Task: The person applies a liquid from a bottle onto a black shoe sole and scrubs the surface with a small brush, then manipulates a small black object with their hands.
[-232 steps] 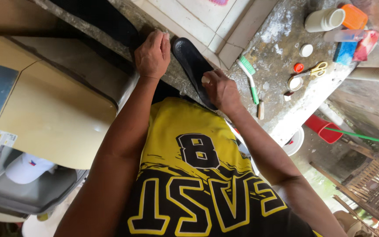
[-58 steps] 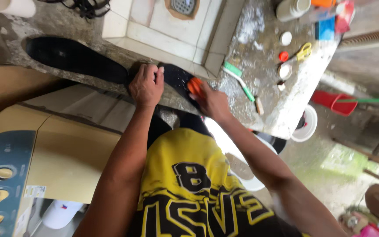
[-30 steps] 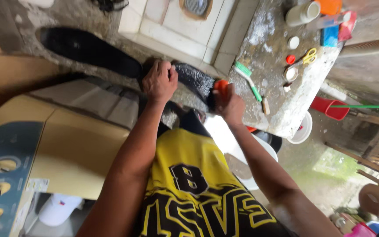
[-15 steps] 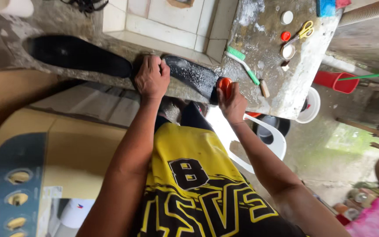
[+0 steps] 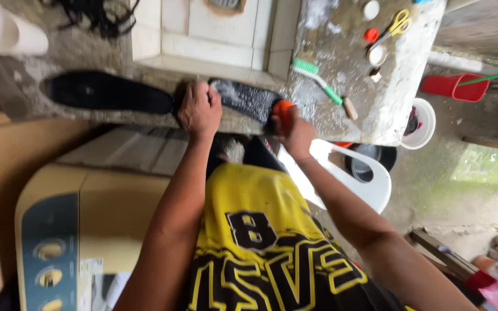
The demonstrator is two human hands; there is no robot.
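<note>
- A white plastic cup (image 5: pixel 7 31) lies on its side at the far left of the grey concrete surface (image 5: pixel 376 109), well left of the soapy insole.
- A flat black shoe insole (image 5: pixel 108 92), looking dry and matt, lies on the surface just left of the soapy one; by that look it has not been scrubbed yet.
- The left hand (image 5: pixel 200 109) presses down with fingers curled on the near end of the wet black insole (image 5: pixel 246 99), pinning it to the edge of the surface.
- That insole carries white suds over its exposed part, so I judge the scrubbing is well under way but not rinsed.
- The right hand (image 5: pixel 296 129) is closed around a small orange scrubbing brush (image 5: pixel 282 109), set on the right end of the soapy insole.
- A green-handled toothbrush (image 5: pixel 321 86) lies just right of the soapy insole.
- Further right are yellow-handled scissors (image 5: pixel 396 24) and small round caps (image 5: pixel 376 55).
</note>
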